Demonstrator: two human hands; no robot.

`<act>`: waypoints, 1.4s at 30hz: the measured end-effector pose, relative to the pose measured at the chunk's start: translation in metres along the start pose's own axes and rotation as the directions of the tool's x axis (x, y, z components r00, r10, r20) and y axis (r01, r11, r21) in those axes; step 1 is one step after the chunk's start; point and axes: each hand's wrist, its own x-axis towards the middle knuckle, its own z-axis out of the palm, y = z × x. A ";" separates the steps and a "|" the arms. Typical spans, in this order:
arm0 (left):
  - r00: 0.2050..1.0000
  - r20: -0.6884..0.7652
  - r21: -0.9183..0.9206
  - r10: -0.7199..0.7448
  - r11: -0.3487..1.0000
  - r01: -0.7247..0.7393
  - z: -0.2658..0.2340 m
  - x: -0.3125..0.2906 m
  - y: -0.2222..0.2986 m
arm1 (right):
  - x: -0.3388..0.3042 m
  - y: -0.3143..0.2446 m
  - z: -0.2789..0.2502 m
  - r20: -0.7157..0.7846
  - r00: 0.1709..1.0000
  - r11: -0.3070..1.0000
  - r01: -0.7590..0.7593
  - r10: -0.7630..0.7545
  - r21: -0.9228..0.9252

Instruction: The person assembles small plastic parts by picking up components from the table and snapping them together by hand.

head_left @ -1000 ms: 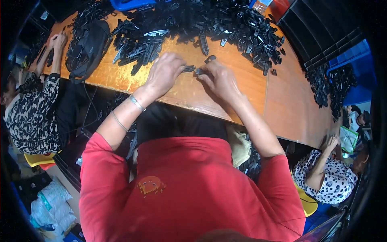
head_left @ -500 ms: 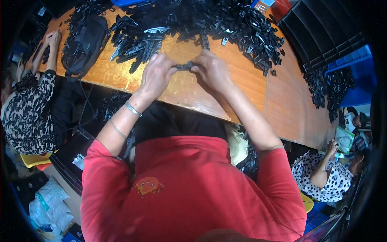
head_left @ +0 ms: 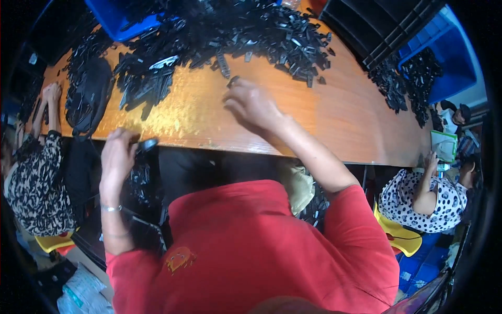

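My left hand is at the table's front edge on the left, its fingers closed on a dark, shiny plastic piece that is smeared by motion. Over the middle of the table, my right hand has its fingers curled in. A small black plastic piece shows at those fingertips; the grip itself is partly hidden. Just beyond it, a long black slotted strip sticks out of the big heap of black plastic parts.
A blue bin stands behind the heap, and a black bag lies on the left of the wooden table. Black stacked trays and a blue crate are at the right. People sit on both sides.
My hands have come apart. The left has moved left and toward me with a dark piece, while the right stays over the table. The view has shifted, and more of the blue bin shows.
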 end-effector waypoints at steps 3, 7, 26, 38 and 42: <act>0.991 -0.134 -0.105 0.011 0.994 -0.025 -0.005 0.028 0.033 | -0.007 0.029 -0.022 -0.084 0.976 0.965 -0.211 0.199 -0.157; 0.941 -0.193 -0.184 0.277 0.932 -0.312 0.035 0.104 0.099 | 0.013 0.021 -0.012 -0.051 0.995 0.981 -0.089 0.082 -0.172; 0.966 -0.259 -0.794 0.020 0.564 -0.225 0.092 0.170 0.134 | -0.011 0.015 -0.020 0.166 0.981 0.980 -0.071 0.102 -0.186; 0.924 -0.367 -0.475 0.104 0.834 -0.282 0.107 0.112 0.097 | 0.027 0.003 -0.026 0.339 0.935 0.940 0.020 0.103 -0.339; 0.939 -0.329 -0.435 0.103 0.866 -0.248 0.109 0.110 0.092 | 0.029 -0.014 -0.025 0.238 0.956 0.965 -0.114 0.171 -0.235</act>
